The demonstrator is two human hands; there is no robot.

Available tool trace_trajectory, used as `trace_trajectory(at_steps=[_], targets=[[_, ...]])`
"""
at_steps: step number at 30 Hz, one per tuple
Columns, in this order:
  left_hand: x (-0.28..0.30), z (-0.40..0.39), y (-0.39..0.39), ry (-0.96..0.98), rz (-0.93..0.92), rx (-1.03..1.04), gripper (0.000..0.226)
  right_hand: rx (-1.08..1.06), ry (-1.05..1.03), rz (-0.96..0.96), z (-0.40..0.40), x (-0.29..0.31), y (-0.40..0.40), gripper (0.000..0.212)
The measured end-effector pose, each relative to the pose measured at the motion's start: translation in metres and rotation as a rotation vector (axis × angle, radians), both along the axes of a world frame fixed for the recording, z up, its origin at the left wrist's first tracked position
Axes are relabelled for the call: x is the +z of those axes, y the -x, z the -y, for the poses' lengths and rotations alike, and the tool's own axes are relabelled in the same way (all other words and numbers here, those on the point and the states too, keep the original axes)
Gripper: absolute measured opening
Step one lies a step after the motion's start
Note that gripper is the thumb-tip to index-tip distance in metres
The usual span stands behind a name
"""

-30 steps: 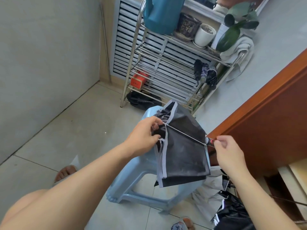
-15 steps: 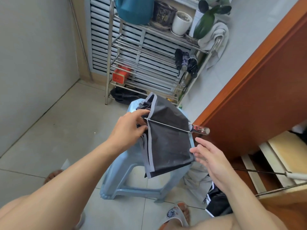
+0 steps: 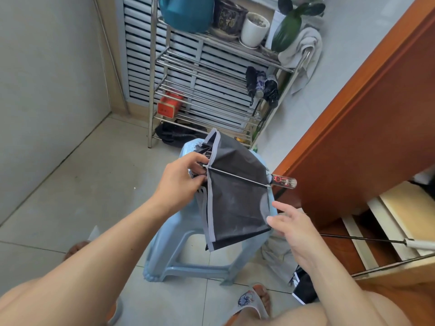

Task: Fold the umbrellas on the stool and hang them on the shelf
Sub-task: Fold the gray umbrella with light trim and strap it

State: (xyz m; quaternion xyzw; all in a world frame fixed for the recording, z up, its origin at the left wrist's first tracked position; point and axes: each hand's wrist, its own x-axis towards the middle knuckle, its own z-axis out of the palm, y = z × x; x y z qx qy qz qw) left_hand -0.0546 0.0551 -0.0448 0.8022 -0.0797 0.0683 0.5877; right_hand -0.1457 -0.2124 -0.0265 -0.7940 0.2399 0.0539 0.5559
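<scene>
I hold a dark grey umbrella (image 3: 235,196) with a pale border above the light blue plastic stool (image 3: 179,262). My left hand (image 3: 181,182) grips the bunched rib ends of the canopy at its left. The clear handle (image 3: 283,181) sticks out to the right, free of either hand. My right hand (image 3: 292,228) is beside the canopy's lower right corner with fingers spread, gripping nothing. Three folded umbrellas (image 3: 261,88) hang at the right side of the steel shelf (image 3: 202,74).
Another umbrella (image 3: 303,285) lies on the floor by the stool, its shaft (image 3: 367,238) running right. Pots (image 3: 254,29), a teal bag (image 3: 186,12) and a towel (image 3: 303,45) top the shelf. A brown door (image 3: 367,128) stands at the right. My sandalled foot (image 3: 253,300) is below.
My right hand let go of the handle and dropped to the canopy's lower right edge. The left hand keeps its grip. The view has shifted toward the shelf.
</scene>
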Motion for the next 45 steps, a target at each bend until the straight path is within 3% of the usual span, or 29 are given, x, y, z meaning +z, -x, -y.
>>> trace_trajectory(at_steps=[6,9,13,17,26,32,45], targets=[[-0.005,0.001,-0.001,-0.082,0.098,0.014,0.030,-0.245,-0.305,0.160,0.018,0.003,-0.004,0.033],[-0.005,-0.001,-0.003,-0.134,0.135,0.004,0.029,-0.197,-0.421,0.126,0.020,0.003,-0.002,0.032],[0.001,-0.003,0.001,-0.144,0.138,-0.032,0.025,-0.087,-0.408,0.114,0.018,0.001,0.006,0.036],[0.015,-0.005,0.007,0.025,-0.140,-0.042,0.020,-0.180,-0.390,0.198,0.020,0.001,0.008,0.031],[0.013,-0.010,0.003,0.405,-0.625,0.004,0.009,-0.189,-0.356,0.108,0.018,-0.003,0.010,0.024],[0.016,-0.005,0.003,0.344,-0.751,-0.028,0.014,-0.211,-0.351,0.054,0.015,-0.003,0.009,0.020],[0.028,-0.001,0.008,0.271,-0.798,-0.031,0.014,-0.149,-0.467,-0.213,0.015,0.011,0.011,0.010]])
